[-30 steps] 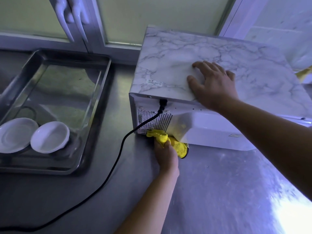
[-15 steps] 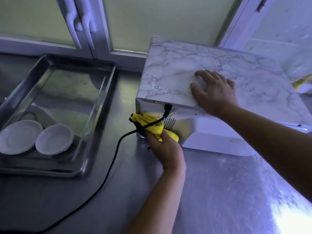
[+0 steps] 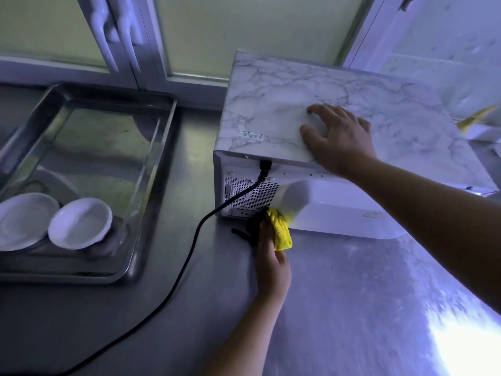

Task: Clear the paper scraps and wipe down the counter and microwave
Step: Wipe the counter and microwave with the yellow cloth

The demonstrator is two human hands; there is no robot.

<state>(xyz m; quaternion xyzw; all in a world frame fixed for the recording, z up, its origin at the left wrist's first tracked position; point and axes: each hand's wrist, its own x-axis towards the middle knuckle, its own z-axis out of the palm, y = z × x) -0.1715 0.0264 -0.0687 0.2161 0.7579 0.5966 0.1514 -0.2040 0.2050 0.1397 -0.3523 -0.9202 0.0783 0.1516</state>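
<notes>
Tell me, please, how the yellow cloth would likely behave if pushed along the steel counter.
Probably floppy: the yellow cloth sits bunched in folds under the left hand. Likely light, as one hand holds it whole. It should slide easily, since the counter looks smooth and shiny.

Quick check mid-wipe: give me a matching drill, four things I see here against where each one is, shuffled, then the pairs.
1 yellow cloth
2 right hand
3 black power cord
4 white dishes

A in the metal tray
B flat on top of the microwave
C gripped by the left hand at the microwave's base
D plugged into the microwave's back

Pairs: 1-C, 2-B, 3-D, 4-A
</notes>
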